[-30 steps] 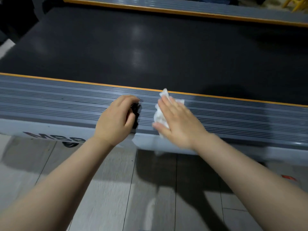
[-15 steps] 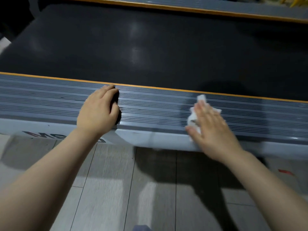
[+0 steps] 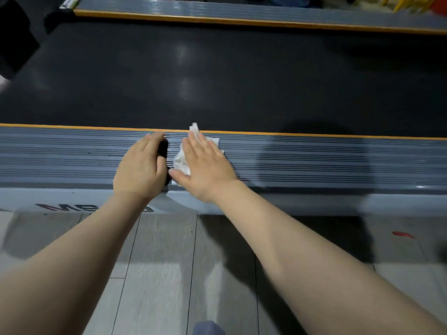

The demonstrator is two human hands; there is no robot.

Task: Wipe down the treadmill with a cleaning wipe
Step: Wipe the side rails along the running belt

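The right hand [image 3: 205, 169] lies flat on the near grey ribbed side rail [image 3: 314, 160] of the treadmill, fingers straight and close together, pressing a crumpled white cleaning wipe [image 3: 182, 162] against the ridges. The wipe shows past the fingertips, where one corner sticks up over the orange edge strip [image 3: 314, 134], and also on the thumb side of the palm, where a wad bulges out between thumb and forefinger.

Just beside that thumb, the left hand [image 3: 141, 169] rests on the same rail. Its fingers are curved over something black [image 3: 163, 147] that peeks out on the side facing the wipe; what it is cannot be told, nor whether the fingers truly grip it or only lie over it. The two hands are close, the right thumb tip nearly touching the left hand's edge.

Beyond the fingertips of both hands stretches the dark running belt [image 3: 217, 76], with soft glare spots, and past it the far side rail [image 3: 266, 13] with its own orange strip. Below the wrists runs the pale grey frame skirt [image 3: 338, 203], bearing partly hidden dark lettering under the left forearm. Nearer the person lies a grey plank floor [image 3: 157, 274] with a small red mark [image 3: 402, 234] out to the right.
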